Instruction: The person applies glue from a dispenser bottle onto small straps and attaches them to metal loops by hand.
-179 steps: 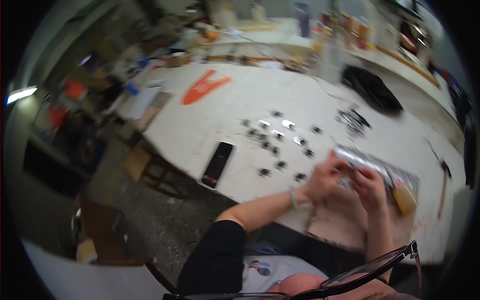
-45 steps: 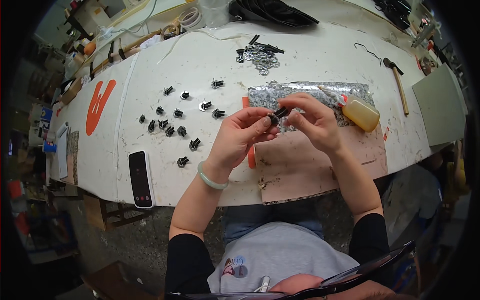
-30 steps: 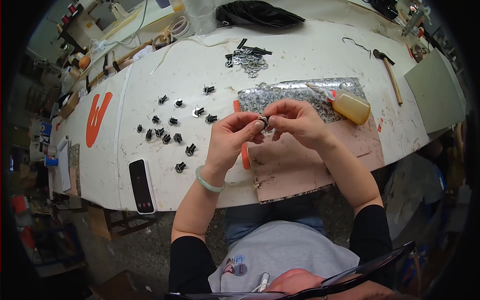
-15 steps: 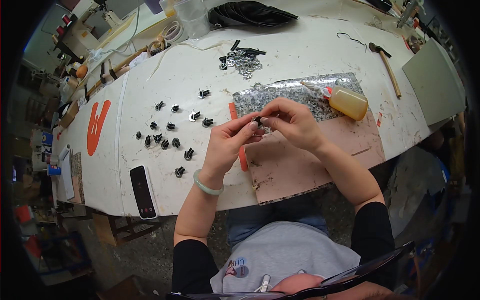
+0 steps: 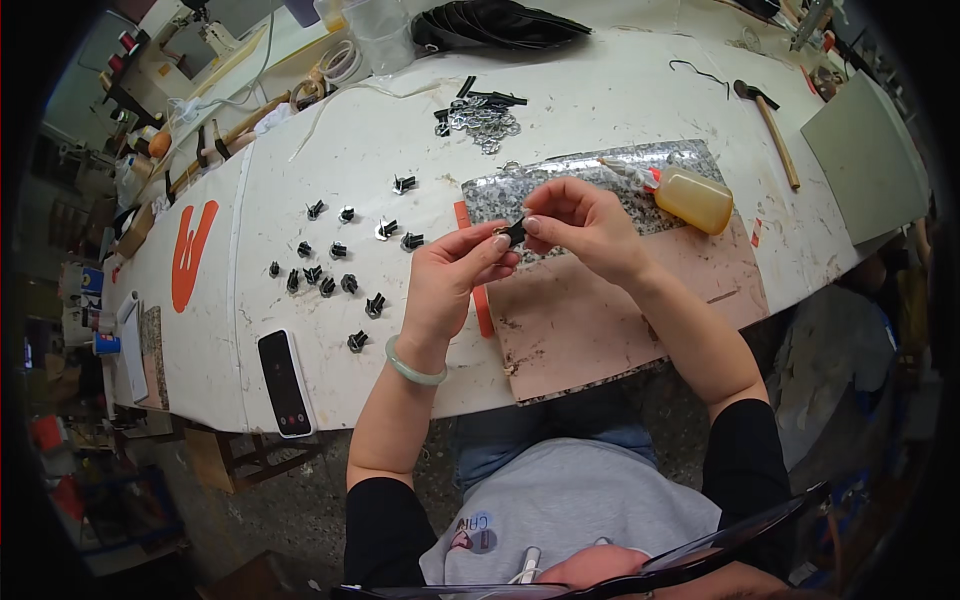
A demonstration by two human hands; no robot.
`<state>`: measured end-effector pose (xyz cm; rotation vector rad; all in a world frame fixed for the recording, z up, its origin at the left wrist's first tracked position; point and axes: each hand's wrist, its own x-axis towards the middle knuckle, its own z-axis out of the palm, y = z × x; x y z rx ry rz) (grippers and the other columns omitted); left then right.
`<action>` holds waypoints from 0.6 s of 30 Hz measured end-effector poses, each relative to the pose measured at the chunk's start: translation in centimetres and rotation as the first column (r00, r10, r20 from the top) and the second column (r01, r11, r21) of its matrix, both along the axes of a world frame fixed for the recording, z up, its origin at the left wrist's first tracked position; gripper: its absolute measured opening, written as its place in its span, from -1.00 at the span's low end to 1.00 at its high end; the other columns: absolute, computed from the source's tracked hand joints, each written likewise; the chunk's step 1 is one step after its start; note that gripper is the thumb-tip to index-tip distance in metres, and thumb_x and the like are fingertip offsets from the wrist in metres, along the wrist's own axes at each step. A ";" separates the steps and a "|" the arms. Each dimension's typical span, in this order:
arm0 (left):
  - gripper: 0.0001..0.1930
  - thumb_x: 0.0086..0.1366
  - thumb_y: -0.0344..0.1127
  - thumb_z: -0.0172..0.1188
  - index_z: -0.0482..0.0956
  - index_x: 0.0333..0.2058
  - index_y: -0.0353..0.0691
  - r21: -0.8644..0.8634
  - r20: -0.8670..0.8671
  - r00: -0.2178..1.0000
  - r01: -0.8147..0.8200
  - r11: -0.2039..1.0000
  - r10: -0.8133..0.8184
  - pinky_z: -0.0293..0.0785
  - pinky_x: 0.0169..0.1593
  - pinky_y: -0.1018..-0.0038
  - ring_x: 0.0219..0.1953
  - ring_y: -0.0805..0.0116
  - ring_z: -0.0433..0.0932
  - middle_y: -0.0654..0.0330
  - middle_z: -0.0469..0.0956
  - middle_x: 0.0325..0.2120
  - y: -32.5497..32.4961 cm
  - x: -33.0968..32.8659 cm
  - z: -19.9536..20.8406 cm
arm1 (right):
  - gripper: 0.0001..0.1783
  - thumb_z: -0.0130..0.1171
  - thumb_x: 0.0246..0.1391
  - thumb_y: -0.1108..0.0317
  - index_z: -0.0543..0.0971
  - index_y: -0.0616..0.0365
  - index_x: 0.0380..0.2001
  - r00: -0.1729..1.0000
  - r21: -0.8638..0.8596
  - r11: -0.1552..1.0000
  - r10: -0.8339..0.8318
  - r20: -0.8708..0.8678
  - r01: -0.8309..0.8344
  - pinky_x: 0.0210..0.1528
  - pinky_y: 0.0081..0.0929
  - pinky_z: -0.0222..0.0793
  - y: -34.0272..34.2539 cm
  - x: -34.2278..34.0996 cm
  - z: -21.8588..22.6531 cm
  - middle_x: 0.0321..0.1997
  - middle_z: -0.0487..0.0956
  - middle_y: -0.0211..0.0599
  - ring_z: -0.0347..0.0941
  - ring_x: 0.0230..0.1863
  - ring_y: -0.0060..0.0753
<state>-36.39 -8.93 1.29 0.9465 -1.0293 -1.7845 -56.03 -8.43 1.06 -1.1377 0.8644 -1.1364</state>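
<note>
Between my two hands is a small black strap tab (image 5: 516, 233), apparently with a metal ring at its left end. My left hand (image 5: 443, 282), with a pale green bangle at the wrist, pinches the ring end between thumb and fingers. The thumb and forefinger of my right hand (image 5: 590, 236) grip the tab's other end. Both hands are above the near edge of a speckled stone slab (image 5: 550, 172) and a pinkish board (image 5: 620, 320). Left of them lie several black tabs folded onto metal rings (image 5: 375, 305). Farther off is a heap of loose metal rings (image 5: 485, 125) with black strips (image 5: 500, 98).
A squeeze bottle of yellow liquid (image 5: 692, 198) lies on the slab. An orange strip (image 5: 482, 312) runs along the board's left edge. A phone (image 5: 285, 384) lies near the table's front. A hammer (image 5: 776, 140) and a grey-green box (image 5: 868, 165) are at the right.
My right hand has drawn back slightly up and to the right, and more of the black tab shows between my fingers. My left hand keeps its pinch.
</note>
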 end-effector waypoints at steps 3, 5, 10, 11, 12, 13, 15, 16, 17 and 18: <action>-0.75 0.19 -0.47 0.16 0.51 -0.16 -0.45 -0.008 0.008 1.000 -0.022 1.000 0.022 0.58 -0.29 0.57 -0.39 0.40 0.60 0.09 0.58 -0.37 0.1 0.0 -0.2 | -0.79 0.14 0.06 0.49 0.44 0.29 -0.21 0.999 -0.055 0.998 -0.031 -0.024 0.029 -0.27 -0.64 0.45 0.1 0.3 -0.1 -0.34 0.54 -0.35 0.48 -0.32 -0.62; -0.75 0.18 -0.47 0.17 0.51 -0.16 -0.45 -0.008 0.005 0.999 -0.033 0.999 0.033 0.58 -0.29 0.57 -0.40 0.40 0.60 0.09 0.58 -0.37 0.2 -0.1 -0.2 | -0.78 0.14 0.05 0.50 0.44 0.29 -0.21 1.000 -0.054 0.998 -0.023 -0.013 0.022 -0.26 -0.64 0.45 0.2 0.5 0.1 -0.34 0.54 -0.36 0.48 -0.32 -0.61; -0.76 0.21 -0.44 0.14 0.51 -0.15 -0.43 -0.079 0.064 0.997 -0.029 0.996 0.034 0.58 -0.28 0.57 -0.40 0.40 0.60 0.09 0.58 -0.38 0.3 -0.1 -0.2 | -0.75 0.15 0.04 0.52 0.45 0.30 -0.18 0.982 -0.223 0.973 -0.091 -0.167 0.053 -0.20 -0.60 0.46 0.7 1.1 0.2 -0.30 0.55 -0.34 0.49 -0.28 -0.58; -0.76 0.21 -0.44 0.14 0.51 -0.15 -0.43 -0.080 0.064 0.997 -0.028 0.996 0.033 0.58 -0.28 0.57 -0.40 0.40 0.60 0.09 0.58 -0.38 0.3 -0.1 -0.2 | -0.74 0.15 0.03 0.53 0.45 0.31 -0.17 0.978 -0.222 0.972 -0.113 -0.177 0.072 -0.17 -0.59 0.46 0.6 1.0 -0.1 -0.27 0.55 -0.31 0.50 -0.26 -0.56; -0.75 0.23 -0.43 0.13 0.51 -0.14 -0.43 -0.064 0.038 0.999 -0.005 0.998 0.007 0.58 -0.28 0.56 -0.39 0.39 0.60 0.09 0.58 -0.37 0.3 -0.1 -0.2 | -0.72 0.15 0.02 0.53 0.45 0.32 -0.15 0.973 -0.221 0.971 -0.133 -0.188 0.090 -0.14 -0.58 0.46 0.5 0.9 -0.2 -0.25 0.55 -0.28 0.50 -0.23 -0.55; -0.74 0.24 -0.41 0.11 0.50 -0.13 -0.43 -0.049 0.011 1.000 0.019 0.999 -0.018 0.59 -0.27 0.56 -0.37 0.39 0.60 0.08 0.58 -0.37 0.2 0.0 -0.2 | -0.72 0.15 0.02 0.53 0.45 0.32 -0.15 0.973 -0.222 0.971 -0.132 -0.187 0.089 -0.14 -0.58 0.46 0.5 0.8 -0.2 -0.25 0.55 -0.28 0.50 -0.23 -0.55; -0.73 0.25 -0.40 0.11 0.49 -0.12 -0.43 -0.059 0.008 1.000 0.030 0.998 -0.030 0.59 -0.25 0.54 -0.34 0.39 0.59 0.09 0.58 -0.34 0.2 -0.4 0.2 | -0.72 0.15 0.02 0.54 0.46 0.32 -0.15 0.989 -0.139 0.986 -0.106 -0.100 0.091 -0.12 -0.58 0.45 0.4 0.6 0.0 -0.23 0.55 -0.26 0.50 -0.22 -0.56; -0.72 0.25 -0.39 0.12 0.49 -0.11 -0.44 -0.068 0.005 0.999 0.043 0.997 -0.043 0.59 -0.22 0.53 -0.30 0.39 0.59 0.10 0.57 -0.31 0.3 -0.5 0.4 | -0.72 0.15 0.02 0.54 0.46 0.32 -0.15 0.989 -0.137 0.986 -0.108 -0.101 0.094 -0.12 -0.58 0.45 0.4 0.6 0.0 -0.23 0.55 -0.26 0.50 -0.22 -0.56; -0.72 0.25 -0.39 0.12 0.49 -0.11 -0.44 -0.066 0.004 0.999 0.047 0.997 -0.046 0.59 -0.22 0.53 -0.30 0.39 0.59 0.10 0.57 -0.31 0.4 -0.6 0.4 | -0.72 0.16 0.02 0.54 0.46 0.32 -0.15 0.987 -0.157 0.983 -0.116 -0.108 0.098 -0.13 -0.59 0.46 0.4 0.5 0.0 -0.24 0.55 -0.26 0.50 -0.22 -0.56; -0.72 0.25 -0.40 0.11 0.48 -0.10 -0.43 -0.088 0.034 0.998 0.061 0.994 -0.059 0.59 -0.22 0.54 -0.29 0.39 0.59 0.10 0.56 -0.29 0.4 -0.5 0.5 | -0.72 0.16 0.01 0.54 0.45 0.32 -0.16 0.986 -0.179 0.979 -0.120 -0.113 0.099 -0.14 -0.60 0.46 0.5 0.5 0.0 -0.25 0.56 -0.27 0.50 -0.22 -0.56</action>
